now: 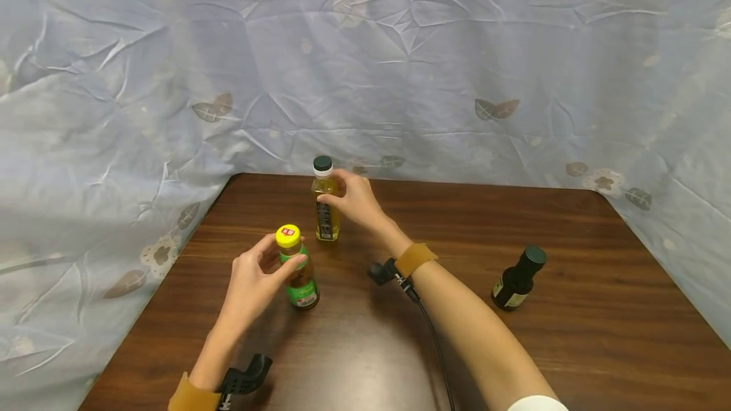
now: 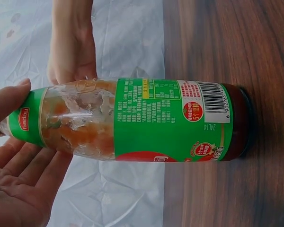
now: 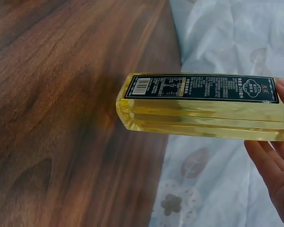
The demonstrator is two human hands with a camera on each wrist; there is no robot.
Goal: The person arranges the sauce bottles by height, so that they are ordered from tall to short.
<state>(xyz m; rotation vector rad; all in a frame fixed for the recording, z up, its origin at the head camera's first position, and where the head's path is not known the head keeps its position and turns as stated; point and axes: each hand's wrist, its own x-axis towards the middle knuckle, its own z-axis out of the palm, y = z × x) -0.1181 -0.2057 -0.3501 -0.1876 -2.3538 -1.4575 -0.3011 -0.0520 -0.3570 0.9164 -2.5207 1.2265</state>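
Observation:
My left hand (image 1: 254, 278) is at a glass sauce bottle (image 1: 301, 281) with a yellow cap and green label, left of the table's middle. The left wrist view shows thumb and fingers around the neck of this sauce bottle (image 2: 175, 120), which has reddish-brown contents. Farther back, my right hand (image 1: 356, 198) holds an oil bottle (image 1: 327, 211) near its top, between thumb and fingers. Yellow liquid fills that oil bottle (image 3: 208, 113); it has a dark label and a dark green cap. Both bottles are upright. Whether the oil bottle touches the table I cannot tell.
A dark bottle (image 1: 516, 281) with a green-black cap stands on the right of the brown wooden table (image 1: 599, 240). Pale patterned cloth (image 1: 400, 81) hangs behind the table and at its sides. A black cable (image 1: 436, 341) runs from the right wrist camera.

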